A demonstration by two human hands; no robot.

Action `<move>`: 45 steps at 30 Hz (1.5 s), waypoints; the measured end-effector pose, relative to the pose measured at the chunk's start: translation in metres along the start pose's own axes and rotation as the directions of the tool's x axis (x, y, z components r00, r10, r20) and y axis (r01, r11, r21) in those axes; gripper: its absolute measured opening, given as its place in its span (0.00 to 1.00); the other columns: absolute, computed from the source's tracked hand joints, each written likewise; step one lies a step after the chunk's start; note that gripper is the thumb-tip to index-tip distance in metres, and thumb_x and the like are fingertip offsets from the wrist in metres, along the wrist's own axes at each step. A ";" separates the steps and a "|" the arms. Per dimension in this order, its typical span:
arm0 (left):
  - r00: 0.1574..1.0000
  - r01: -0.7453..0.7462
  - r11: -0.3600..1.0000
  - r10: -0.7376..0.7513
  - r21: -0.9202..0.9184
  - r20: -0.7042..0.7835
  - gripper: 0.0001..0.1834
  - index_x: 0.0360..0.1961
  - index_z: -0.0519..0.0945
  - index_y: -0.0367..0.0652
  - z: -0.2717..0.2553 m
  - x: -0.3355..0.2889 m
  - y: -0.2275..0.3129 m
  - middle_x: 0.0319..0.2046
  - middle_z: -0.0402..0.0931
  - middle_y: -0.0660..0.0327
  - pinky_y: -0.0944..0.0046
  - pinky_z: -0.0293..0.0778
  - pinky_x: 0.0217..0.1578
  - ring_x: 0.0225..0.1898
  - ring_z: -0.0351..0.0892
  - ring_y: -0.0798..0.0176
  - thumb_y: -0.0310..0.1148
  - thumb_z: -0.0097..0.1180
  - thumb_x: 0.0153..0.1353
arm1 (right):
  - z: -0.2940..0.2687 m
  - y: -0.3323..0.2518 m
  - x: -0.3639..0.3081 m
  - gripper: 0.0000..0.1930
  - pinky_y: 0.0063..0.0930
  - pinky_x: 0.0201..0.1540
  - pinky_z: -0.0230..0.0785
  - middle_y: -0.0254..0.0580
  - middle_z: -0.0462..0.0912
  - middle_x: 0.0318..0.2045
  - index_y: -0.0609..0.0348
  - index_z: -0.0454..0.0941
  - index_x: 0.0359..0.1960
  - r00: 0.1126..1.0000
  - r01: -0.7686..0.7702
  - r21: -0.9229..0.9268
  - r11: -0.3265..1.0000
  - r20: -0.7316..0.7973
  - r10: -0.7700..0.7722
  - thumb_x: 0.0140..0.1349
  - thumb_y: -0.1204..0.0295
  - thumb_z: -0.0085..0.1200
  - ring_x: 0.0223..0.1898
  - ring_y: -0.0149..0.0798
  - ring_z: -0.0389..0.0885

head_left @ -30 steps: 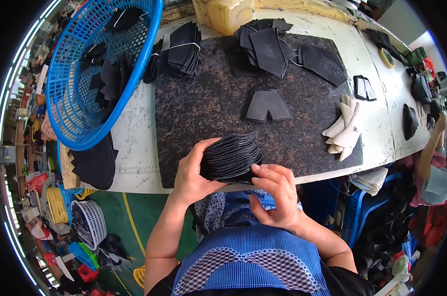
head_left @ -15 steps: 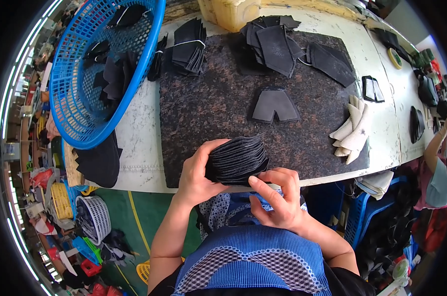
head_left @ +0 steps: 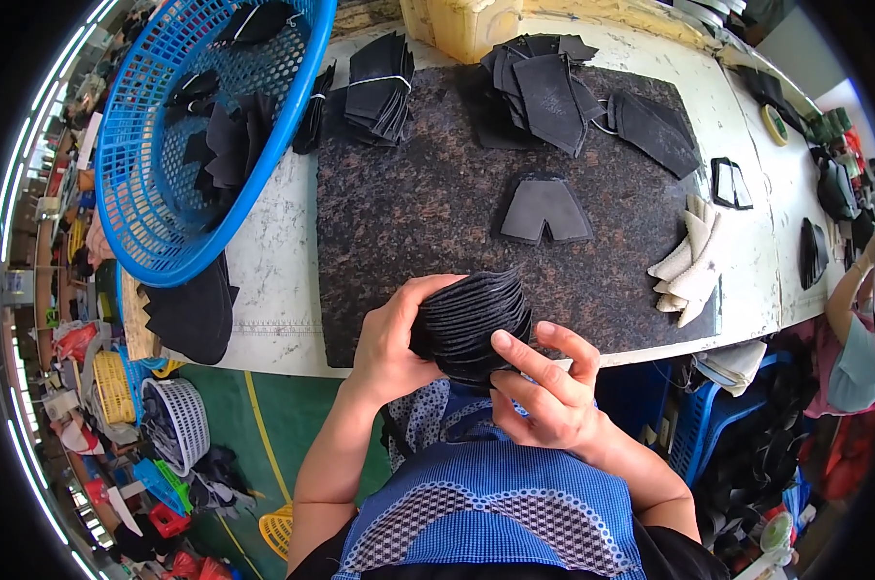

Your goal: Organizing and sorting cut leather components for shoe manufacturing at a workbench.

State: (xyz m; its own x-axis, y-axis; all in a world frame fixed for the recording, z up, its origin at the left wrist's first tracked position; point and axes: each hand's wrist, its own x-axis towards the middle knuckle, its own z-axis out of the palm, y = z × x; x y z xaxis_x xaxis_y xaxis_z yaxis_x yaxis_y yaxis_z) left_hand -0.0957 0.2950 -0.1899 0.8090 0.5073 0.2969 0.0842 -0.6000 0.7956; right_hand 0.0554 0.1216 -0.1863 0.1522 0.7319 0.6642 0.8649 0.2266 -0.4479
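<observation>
A thick stack of black fabric pieces stands fanned at the table's front edge, its many layered edges facing up. My left hand is closed round the stack's left side, thumb below and fingers behind. My right hand is at its right side with fingers apart, one fingertip touching the layered edges. Beyond the stack, a notched black piece with a grey face lies on the dark speckled slab. Whether the pieces are joined is hard to tell.
At left stands a blue plastic basket holding black pieces. Tied black bundles and a loose black pile lie at the slab's far side. Folded off-white cloths lie at right. Another person's arm shows at far right.
The stack has tilted and its layers are fanned more openly. My right fingers have spread, one lifting away while another stays at the layer edges. The view has shifted slightly.
</observation>
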 end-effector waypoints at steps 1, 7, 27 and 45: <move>1.000 -0.017 0.999 0.017 0.029 0.001 0.45 0.63 0.72 0.42 0.000 0.001 0.001 0.55 0.82 0.52 0.54 0.83 0.52 0.53 0.86 0.47 0.25 0.80 0.40 | -0.001 0.000 0.001 0.15 0.37 0.54 0.75 0.43 0.86 0.57 0.54 0.84 0.38 1.000 0.016 -0.016 1.000 0.000 -0.016 0.44 0.74 0.66 0.53 0.49 0.80; 1.000 -0.012 1.000 0.012 -0.012 0.007 0.45 0.63 0.72 0.43 0.001 -0.001 -0.004 0.55 0.82 0.53 0.54 0.83 0.52 0.54 0.86 0.47 0.25 0.80 0.40 | 0.000 0.002 -0.001 0.20 0.34 0.50 0.73 0.39 0.87 0.50 0.56 0.85 0.43 0.997 0.066 0.013 0.998 -0.035 -0.066 0.44 0.76 0.68 0.47 0.43 0.79; 1.000 -0.010 1.000 0.010 -0.015 0.009 0.44 0.63 0.74 0.44 -0.002 0.002 0.001 0.55 0.82 0.53 0.55 0.83 0.52 0.53 0.86 0.48 0.31 0.81 0.42 | -0.004 -0.008 0.009 0.39 0.38 0.52 0.68 0.43 0.84 0.43 0.70 0.73 0.64 0.964 -0.263 0.227 0.938 0.103 0.246 0.44 0.82 0.68 0.45 0.45 0.77; 1.000 -0.010 1.000 0.011 -0.025 0.022 0.44 0.63 0.73 0.43 0.000 0.002 0.001 0.57 0.82 0.53 0.54 0.83 0.52 0.55 0.85 0.47 0.29 0.81 0.42 | 0.001 -0.004 0.015 0.31 0.42 0.53 0.70 0.45 0.82 0.47 0.63 0.79 0.54 0.971 -0.227 0.249 0.942 -0.018 0.238 0.41 0.82 0.69 0.48 0.48 0.77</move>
State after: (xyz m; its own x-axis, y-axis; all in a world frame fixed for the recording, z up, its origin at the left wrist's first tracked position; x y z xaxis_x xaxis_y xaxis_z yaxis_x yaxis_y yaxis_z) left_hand -0.0943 0.2957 -0.1888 0.8224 0.4873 0.2938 0.0617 -0.5897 0.8053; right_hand 0.0537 0.1328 -0.1753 0.3624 0.7534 0.5487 0.6608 0.2075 -0.7213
